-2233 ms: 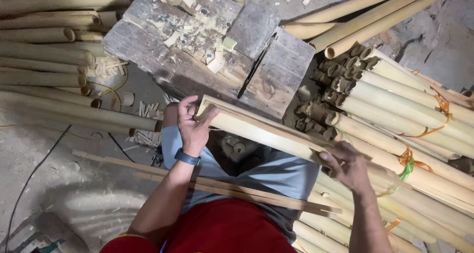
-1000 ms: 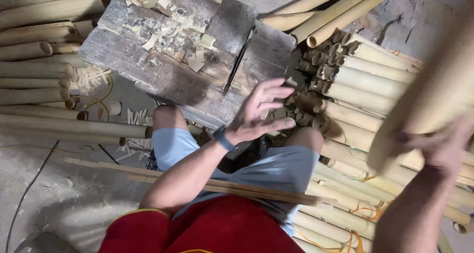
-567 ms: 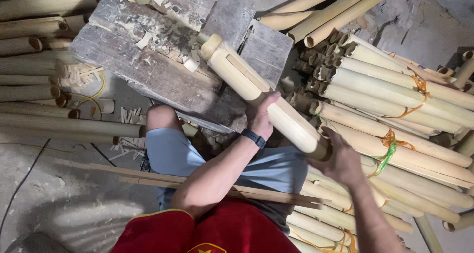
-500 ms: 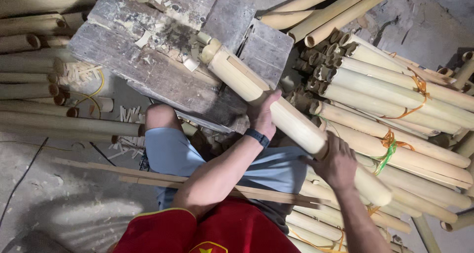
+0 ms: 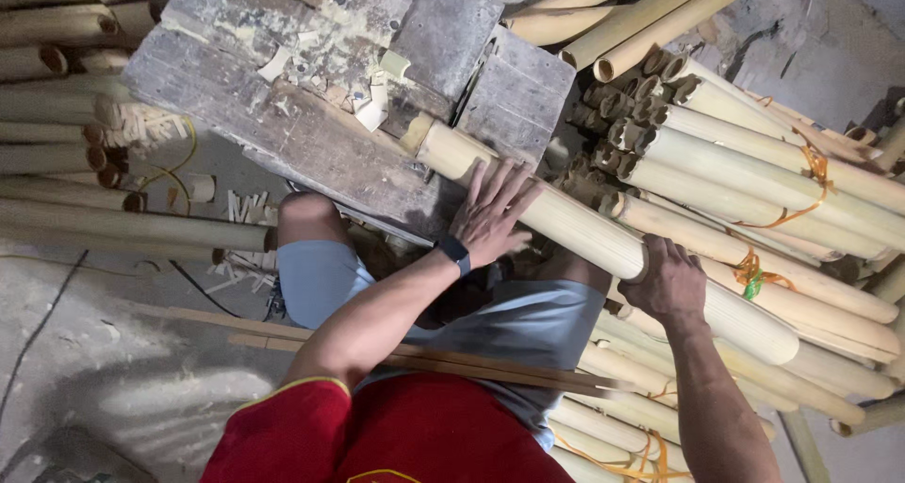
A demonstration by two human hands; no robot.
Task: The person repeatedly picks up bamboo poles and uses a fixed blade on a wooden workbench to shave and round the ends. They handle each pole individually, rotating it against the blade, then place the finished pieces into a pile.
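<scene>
Crowded bamboo stacks (image 5: 773, 191); pole (image 5: 584, 229) across block (image 5: 311, 134) edge, both hands (image 5: 490, 210) seemingly steadying.

Bundled bamboo poles (image 5: 782, 177) are crowding the right hand (image 5: 671, 280) on its outer side — the scrap-littered wooden block (image 5: 283, 125) is lying open beyond the left hand (image 5: 492, 212).

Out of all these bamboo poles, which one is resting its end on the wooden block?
The thick pale bamboo pole held by both hands: left hand flat on top, right hand gripping lower down. Its far end lies on the wooden block; the others lie in piles around it.
</scene>
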